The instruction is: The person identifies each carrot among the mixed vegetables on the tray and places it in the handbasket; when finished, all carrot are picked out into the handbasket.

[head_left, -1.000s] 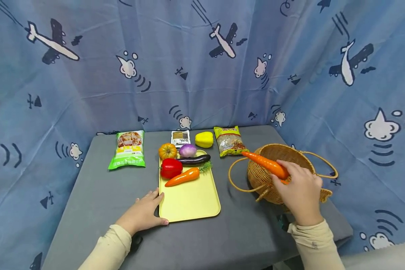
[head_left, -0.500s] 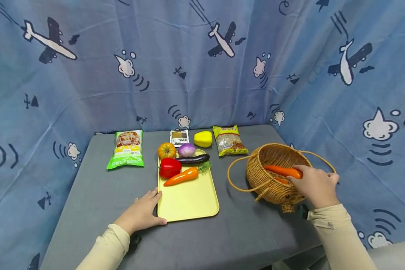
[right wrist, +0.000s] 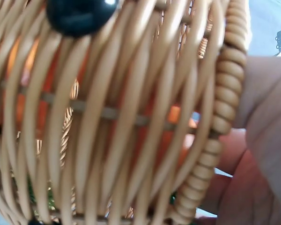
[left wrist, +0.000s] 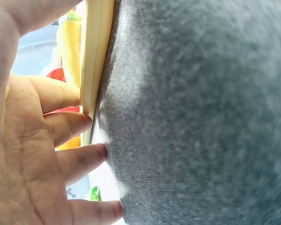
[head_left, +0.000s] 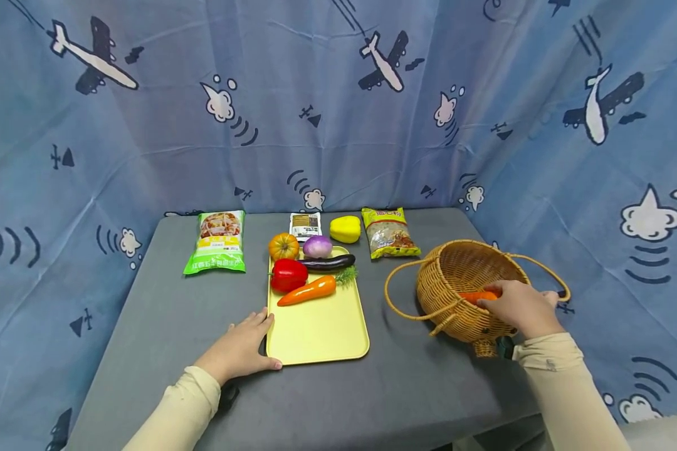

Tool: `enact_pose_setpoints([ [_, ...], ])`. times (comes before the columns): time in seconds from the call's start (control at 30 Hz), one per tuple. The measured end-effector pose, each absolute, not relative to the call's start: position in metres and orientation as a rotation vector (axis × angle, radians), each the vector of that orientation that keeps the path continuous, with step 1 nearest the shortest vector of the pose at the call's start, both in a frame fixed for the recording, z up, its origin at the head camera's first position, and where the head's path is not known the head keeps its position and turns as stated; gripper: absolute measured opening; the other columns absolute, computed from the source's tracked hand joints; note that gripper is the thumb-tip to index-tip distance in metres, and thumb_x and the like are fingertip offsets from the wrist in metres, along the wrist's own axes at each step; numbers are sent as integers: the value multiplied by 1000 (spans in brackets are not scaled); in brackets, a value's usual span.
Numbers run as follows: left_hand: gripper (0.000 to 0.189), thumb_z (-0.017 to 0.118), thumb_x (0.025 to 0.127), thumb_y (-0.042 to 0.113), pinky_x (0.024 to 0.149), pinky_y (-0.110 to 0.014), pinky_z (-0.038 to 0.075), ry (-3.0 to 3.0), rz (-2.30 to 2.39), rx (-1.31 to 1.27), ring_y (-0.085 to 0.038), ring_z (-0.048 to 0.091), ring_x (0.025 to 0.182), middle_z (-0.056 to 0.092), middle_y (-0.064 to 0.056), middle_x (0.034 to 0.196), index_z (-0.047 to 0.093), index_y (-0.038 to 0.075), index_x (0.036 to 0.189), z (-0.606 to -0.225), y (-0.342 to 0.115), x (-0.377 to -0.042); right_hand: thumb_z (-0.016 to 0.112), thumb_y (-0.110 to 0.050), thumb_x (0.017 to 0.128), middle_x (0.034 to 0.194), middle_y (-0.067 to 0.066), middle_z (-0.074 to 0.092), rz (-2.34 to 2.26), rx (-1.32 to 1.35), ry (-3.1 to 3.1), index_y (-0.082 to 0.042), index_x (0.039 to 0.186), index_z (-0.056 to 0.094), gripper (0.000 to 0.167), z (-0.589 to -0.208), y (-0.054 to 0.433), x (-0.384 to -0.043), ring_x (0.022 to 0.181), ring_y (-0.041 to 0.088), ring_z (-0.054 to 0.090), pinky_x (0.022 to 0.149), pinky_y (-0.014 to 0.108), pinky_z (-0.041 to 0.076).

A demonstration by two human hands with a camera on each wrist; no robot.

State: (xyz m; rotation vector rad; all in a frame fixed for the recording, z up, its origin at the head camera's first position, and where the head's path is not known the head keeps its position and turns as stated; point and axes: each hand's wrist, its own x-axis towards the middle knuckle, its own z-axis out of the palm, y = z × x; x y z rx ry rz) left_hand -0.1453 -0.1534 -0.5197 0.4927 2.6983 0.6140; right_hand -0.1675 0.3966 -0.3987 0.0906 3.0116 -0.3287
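On the left, my left hand (head_left: 239, 347) rests with spread fingers along the near-left corner of a yellow tray (head_left: 318, 335); the left wrist view shows fingertips at its rim. The tray bears a carrot (head_left: 307, 291) with green tops, a red bell pepper (head_left: 289, 275) and an eggplant (head_left: 328, 262). At the right, my right hand (head_left: 524, 307) reaches over the rim of a wicker basket (head_left: 429, 288) and holds an orange carrot (head_left: 476, 297) inside it. Through the weave (right wrist: 107, 112) in the right wrist view, orange shapes show; the fingertips are partly hidden.
A small pumpkin (head_left: 284, 247) and a purple onion-like vegetable (head_left: 318, 247) sit at the tray's far end. Behind are a white packet (head_left: 305, 226), a yellow bell pepper (head_left: 345, 229) and a yellow bag (head_left: 389, 233). A green bag (head_left: 219, 242) lies back left. Looped handles (head_left: 397, 307) stick out from the basket.
My right hand has lowered the carrot from above the basket down into it, and the basket has turned slightly. My left hand stays at the tray.
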Motion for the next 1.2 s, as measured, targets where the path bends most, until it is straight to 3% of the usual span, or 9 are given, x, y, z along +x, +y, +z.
enact_pose_setpoints([
  [0.17, 109, 88, 83, 58, 115, -76, 27, 2699, 602, 485, -46, 29, 156, 29, -20, 172, 42, 0, 163, -517, -155, -144, 76, -41, 97, 93, 8, 77, -352, 106, 3017, -5, 113, 80, 39, -402, 395, -168, 82, 32, 59, 79, 66, 21],
  [0.37, 108, 88, 83, 58, 115, -76, 27, 2703, 585, 493, -46, 29, 156, 29, -20, 172, 42, 1, 163, -516, -155, -144, 69, -38, 100, 83, 2, 73, -366, 130, 2994, -7, 107, 81, 34, -406, 396, -166, 82, 32, 59, 82, 70, 21],
  [0.5, 109, 88, 82, 58, 115, -77, 27, 2698, 586, 489, -46, 28, 156, 29, -20, 172, 43, 1, 163, -517, -155, -142, 65, -36, 102, 90, 6, 76, -375, 135, 3033, -8, 108, 82, 33, -407, 392, -166, 83, 31, 62, 83, 69, 20],
  [0.63, 109, 89, 82, 58, 114, -78, 26, 2690, 586, 472, -46, 28, 156, 29, -20, 172, 43, 1, 163, -517, -156, -140, 63, -37, 104, 108, 19, 77, -391, 120, 3156, -4, 123, 78, 40, -401, 385, -165, 93, 40, 65, 84, 70, 21],
  [0.73, 108, 88, 83, 58, 115, -77, 26, 2694, 580, 471, -45, 28, 156, 29, -19, 172, 42, 2, 163, -516, -155, -140, 62, -33, 105, 112, 23, 76, -427, 71, 3301, -5, 128, 75, 39, -393, 376, -165, 101, 47, 64, 86, 74, 21],
  [0.83, 107, 87, 84, 58, 116, -76, 26, 2700, 588, 489, -45, 27, 157, 28, -18, 172, 42, 2, 163, -515, -153, -142, 60, -25, 106, 105, 20, 77, -487, -17, 3433, -7, 126, 77, 32, -381, 360, -164, 100, 47, 64, 87, 73, 22],
  [1.03, 107, 87, 84, 56, 116, -76, 26, 2696, 613, 501, -45, 28, 156, 28, -19, 172, 41, 1, 164, -514, -150, -145, 63, -17, 104, 120, 16, 75, -628, -255, 3559, -10, 123, 79, 26, -358, 304, -164, 103, 41, 62, 85, 67, 26],
  [1.2, 106, 87, 84, 56, 116, -76, 26, 2700, 614, 493, -45, 29, 156, 29, -19, 172, 41, 2, 164, -517, -151, -144, 67, -14, 99, 123, 13, 75, -697, -475, 3565, -12, 124, 80, 28, -355, 254, -171, 111, 39, 62, 86, 64, 28],
])
